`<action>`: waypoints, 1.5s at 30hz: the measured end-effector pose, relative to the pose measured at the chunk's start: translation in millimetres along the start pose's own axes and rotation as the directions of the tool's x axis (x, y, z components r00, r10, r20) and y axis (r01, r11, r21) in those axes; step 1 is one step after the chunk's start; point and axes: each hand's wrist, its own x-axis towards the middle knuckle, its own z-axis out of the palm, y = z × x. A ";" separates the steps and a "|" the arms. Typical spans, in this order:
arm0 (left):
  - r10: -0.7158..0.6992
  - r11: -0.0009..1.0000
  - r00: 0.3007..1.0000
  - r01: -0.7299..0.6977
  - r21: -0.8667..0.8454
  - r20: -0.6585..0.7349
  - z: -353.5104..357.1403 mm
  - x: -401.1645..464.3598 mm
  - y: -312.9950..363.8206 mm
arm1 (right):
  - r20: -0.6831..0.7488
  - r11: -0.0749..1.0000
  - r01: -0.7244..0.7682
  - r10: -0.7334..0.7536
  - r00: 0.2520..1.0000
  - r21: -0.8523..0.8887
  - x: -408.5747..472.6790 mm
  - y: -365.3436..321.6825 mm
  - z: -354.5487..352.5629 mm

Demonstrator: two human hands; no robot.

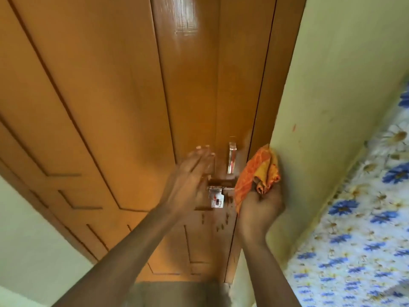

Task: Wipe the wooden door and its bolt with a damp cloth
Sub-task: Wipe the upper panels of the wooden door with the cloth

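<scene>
The brown wooden door [124, 89] fills the view, with grooved panels and a glossy sheen near the top. A shiny metal bolt [218, 192] is fixed near its right edge, below a chrome handle [232, 159]. My left hand [190, 176] lies flat against the door just left of the bolt, fingers stretched out and empty. My right hand [260, 207] grips a bunched orange and yellow cloth [256, 173]. The cloth sits at the door's right edge, where the door frame meets the wall, just right of the bolt.
A pale green wall [332, 107] juts out to the right of the door frame. A white cloth with blue flowers [365, 240] covers the lower right. Pale wall [33, 251] shows at the lower left, and grey floor [177, 293] lies at the door's foot.
</scene>
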 end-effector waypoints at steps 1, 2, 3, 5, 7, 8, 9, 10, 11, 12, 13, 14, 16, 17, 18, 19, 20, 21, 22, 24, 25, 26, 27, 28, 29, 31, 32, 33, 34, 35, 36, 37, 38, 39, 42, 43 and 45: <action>0.044 0.996 0.999 -0.043 0.077 -0.006 3.9 12.4 -12.3 | -0.016 0.999 0.047 -0.047 0.999 -0.011 7.4 0.2 11.1; 0.071 0.985 0.997 -0.070 0.159 -0.003 7.6 23.5 -24.0 | -0.025 0.996 0.087 -0.087 0.996 -0.017 13.6 1.5 21.4; 0.091 0.964 0.996 -0.090 0.250 0.006 11.6 33.1 -35.3 | -0.019 0.993 0.118 -0.118 0.993 -0.023 18.7 4.5 31.7; 0.156 0.904 0.988 -0.147 0.401 0.011 17.4 47.3 -56.0 | 0.021 0.983 0.176 -0.175 0.984 -0.059 22.5 14.2 53.2; 0.241 0.848 0.970 -0.213 0.486 0.004 23.2 56.5 -76.7 | 0.096 0.958 0.245 -0.232 0.968 -0.147 17.4 28.4 76.1; 0.265 0.829 0.964 -0.226 0.512 -0.003 26.2 60.0 -87.4 | 0.143 0.933 0.293 -0.267 0.953 -0.209 13.6 35.5 87.2; 0.279 0.814 0.960 -0.229 0.534 -0.013 29.1 62.8 -98.1 | 0.189 0.901 0.345 -0.302 0.934 -0.264 10.6 41.0 96.2; 0.289 0.799 0.957 -0.229 0.556 -0.021 31.5 64.3 -107.4 | 0.227 0.870 0.393 -0.335 0.914 -0.298 8.8 46.0 102.3; 0.309 0.786 0.951 -0.239 0.570 -0.028 35.8 66.0 -116.7 | 0.255 0.838 0.435 -0.365 0.895 -0.329 9.1 53.1 105.7; 0.336 0.773 0.941 -0.251 0.583 -0.040 40.8 66.7 -124.3 | 0.289 0.797 0.479 -0.392 0.874 -0.367 10.2 61.7 105.2; 0.361 0.761 0.931 -0.256 0.596 -0.061 46.5 66.2 -129.8 | 0.332 0.750 0.526 -0.416 0.847 -0.401 12.1 70.8 101.2; 0.383 0.749 0.920 -0.253 0.612 -0.089 52.4 65.5 -133.5 | 0.381 0.703 0.575 -0.439 0.813 -0.419 14.3 80.3 95.4; 0.401 0.737 0.904 -0.225 0.638 -0.144 62.9 63.4 -136.5 | 0.446 0.662 0.628 -0.455 0.771 -0.410 21.5 95.6 84.3; 0.402 0.734 0.901 -0.211 0.645 -0.164 67.2 62.2 -137.4 | 0.443 0.666 0.629 -0.460 0.769 -0.401 25.1 97.3 84.4; 0.404 0.733 0.898 -0.203 0.649 -0.176 70.6 61.3 -138.3 | 0.406 0.686 0.608 -0.462 0.788 -0.400 28.1 97.0 89.7; 0.411 0.732 0.893 -0.204 0.650 -0.183 73.0 60.9 -139.4 | 0.343 0.714 0.565 -0.453 0.823 -0.413 28.6 92.6 97.8; 0.418 0.729 0.890 -0.208 0.652 -0.184 73.9 61.1 -140.3 | 0.273 0.745 0.512 -0.434 0.859 -0.428 27.1 85.0 108.3; 0.424 0.727 0.887 -0.213 0.653 -0.183 75.0 61.7 -141.5 | 0.220 0.757 0.475 -0.422 0.880 -0.449 23.7 76.1 116.6; 0.429 0.724 0.884 -0.215 0.656 -0.184 75.5 62.2 -142.6 | 0.206 0.740 0.478 -0.434 0.877 -0.474 19.5 70.8 122.1; 0.433 0.720 0.880 -0.206 0.663 -0.196 76.0 62.3 -143.6 | 0.321 0.619 0.608 -0.521 0.791 -0.497 11.8 79.8 118.9; 0.436 0.717 0.877 -0.202 0.667 -0.203 76.2 62.2 -143.2 | 0.398 0.558 0.681 -0.554 0.731 -0.474 11.2 87.7 110.4; 0.441 0.712 0.874 -0.202 0.672 -0.204 76.2 62.3 -143.4 | 0.455 0.517 0.732 -0.574 0.681 -0.443 12.8 95.3 102.5; 0.442 0.706 0.875 -0.203 0.678 -0.199 75.7 62.2 -143.4 | 0.475 0.512 0.749 -0.579 0.663 -0.421 14.6 101.1 96.5; 0.442 0.702 0.876 -0.203 0.683 -0.194 75.2 62.2 -143.2 | 0.449 0.547 0.735 -0.582 0.678 -0.400 15.1 105.4 95.5; 0.447 0.701 0.874 -0.207 0.683 -0.194 75.0 63.0 -143.1 | 0.376 0.608 0.698 -0.588 0.716 -0.378 15.3 104.1 98.9; 0.450 0.711 0.868 -0.208 0.671 -0.208 76.3 64.4 -141.6 | 0.178 0.782 0.545 -0.515 0.838 -0.303 19.0 91.4 114.6; 0.450 0.713 0.867 -0.204 0.671 -0.215 77.1 64.1 -141.6 | 0.096 0.841 0.471 -0.463 0.881 -0.265 22.7 85.6 124.0; 0.451 0.712 0.865 -0.200 0.673 -0.221 78.6 64.4 -142.4 | 0.059 0.859 0.444 -0.445 0.894 -0.253 27.3 79.6 131.7; 0.451 0.712 0.864 -0.196 0.674 -0.225 79.8 64.7 -143.3 | 0.068 0.843 0.466 -0.466 0.882 -0.269 30.8 78.2 136.2; 0.449 0.714 0.864 -0.193 0.672 -0.229 80.1 64.0 -144.0 | 0.107 0.798 0.515 -0.509 0.854 -0.313 30.6 81.6 136.5; 0.454 0.715 0.860 -0.196 0.671 -0.232 80.4 64.3 -144.8 | 0.176 0.718 0.594 -0.573 0.800 -0.362 30.2 88.1 132.5; 0.459 0.715 0.857 -0.200 0.670 -0.235 80.7 64.2 -145.4 | 0.259 0.640 0.662 -0.614 0.746 -0.389 29.1 95.1 123.7; 0.460 0.714 0.856 -0.199 0.672 -0.236 80.6 63.9 -145.7 | 0.333 0.578 0.709 -0.629 0.703 -0.404 29.6 103.2 114.4; 0.462 0.709 0.856 -0.200 0.676 -0.232 80.5 64.1 -145.8 | 0.397 0.536 0.743 -0.629 0.668 -0.401 32.1 109.8 104.8; 0.458 0.707 0.860 -0.198 0.679 -0.226 80.4 62.5 -143.3 | 0.330 0.626 0.697 -0.614 0.717 -0.349 35.6 100.9 99.8; 0.456 0.710 0.859 -0.195 0.677 -0.230 80.5 61.9 -143.1 | 0.243 0.689 0.636 -0.589 0.771 -0.347 33.0 91.3 107.2; 0.459 0.710 0.857 -0.197 0.676 -0.233 80.2 62.3 -143.8 | 0.159 0.744 0.574 -0.556 0.816 -0.343 24.7 82.7 123.0</action>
